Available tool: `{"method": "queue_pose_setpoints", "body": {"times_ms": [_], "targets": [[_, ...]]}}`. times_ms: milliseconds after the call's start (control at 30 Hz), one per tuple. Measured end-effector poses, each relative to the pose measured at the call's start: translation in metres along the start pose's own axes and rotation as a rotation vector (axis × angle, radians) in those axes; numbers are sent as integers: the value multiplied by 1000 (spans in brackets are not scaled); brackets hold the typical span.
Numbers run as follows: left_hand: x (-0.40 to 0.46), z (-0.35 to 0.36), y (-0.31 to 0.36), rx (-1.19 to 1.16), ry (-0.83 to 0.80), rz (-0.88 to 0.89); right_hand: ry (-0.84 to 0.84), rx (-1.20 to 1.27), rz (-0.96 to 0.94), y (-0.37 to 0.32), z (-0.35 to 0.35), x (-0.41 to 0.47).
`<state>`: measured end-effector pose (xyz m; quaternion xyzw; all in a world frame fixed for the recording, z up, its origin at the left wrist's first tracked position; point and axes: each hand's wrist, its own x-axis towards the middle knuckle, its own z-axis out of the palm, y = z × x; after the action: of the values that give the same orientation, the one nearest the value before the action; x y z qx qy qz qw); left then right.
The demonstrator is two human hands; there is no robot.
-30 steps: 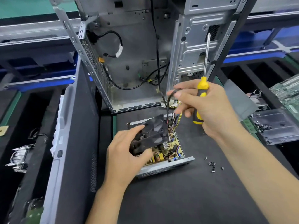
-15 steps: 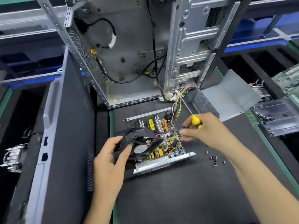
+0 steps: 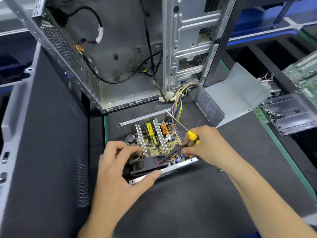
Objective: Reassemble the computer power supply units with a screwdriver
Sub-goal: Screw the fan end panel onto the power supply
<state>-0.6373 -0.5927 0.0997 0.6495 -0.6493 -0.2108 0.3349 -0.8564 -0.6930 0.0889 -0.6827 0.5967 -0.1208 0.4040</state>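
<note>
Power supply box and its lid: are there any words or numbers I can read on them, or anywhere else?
No text can be read here.
Sticker on the grey cover: rows of print, too blurred to read.
White tag on the black cable: no legible print.
Open power supply: parts bear no readable marks.
Screwdriver: no readable brand.

A computer repair workshop: a black-matted bench (image 3: 188, 203) carries a stripped computer case (image 3: 137, 48), with an opened power supply (image 3: 154, 140) before it, a tray of screws (image 3: 289, 114) and circuit boards (image 3: 301, 73) to its right.
</note>
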Motion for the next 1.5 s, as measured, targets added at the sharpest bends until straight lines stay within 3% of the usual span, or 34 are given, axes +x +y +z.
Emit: {"method": "queue_pose_setpoints", "body": {"times_ms": [100, 433, 933, 1200, 1400, 1500], "targets": [[7, 4, 2, 15, -71, 100, 17, -57, -10, 0, 4, 1], [8, 9, -6, -242, -82, -113, 22, -106, -64, 3, 8, -3], [15, 11, -3, -278, -190, -140, -57, -176, -111, 3, 8, 6], [11, 16, -3, -326, -177, -113, -47, -58, -2, 7, 12, 6], [-4, 22, -14, -323, -101, -43, -101, -143, -6, 2, 10, 13], [-19, 23, -22, -326, -75, -49, -69, -9, 10, 7, 5, 2]]}}
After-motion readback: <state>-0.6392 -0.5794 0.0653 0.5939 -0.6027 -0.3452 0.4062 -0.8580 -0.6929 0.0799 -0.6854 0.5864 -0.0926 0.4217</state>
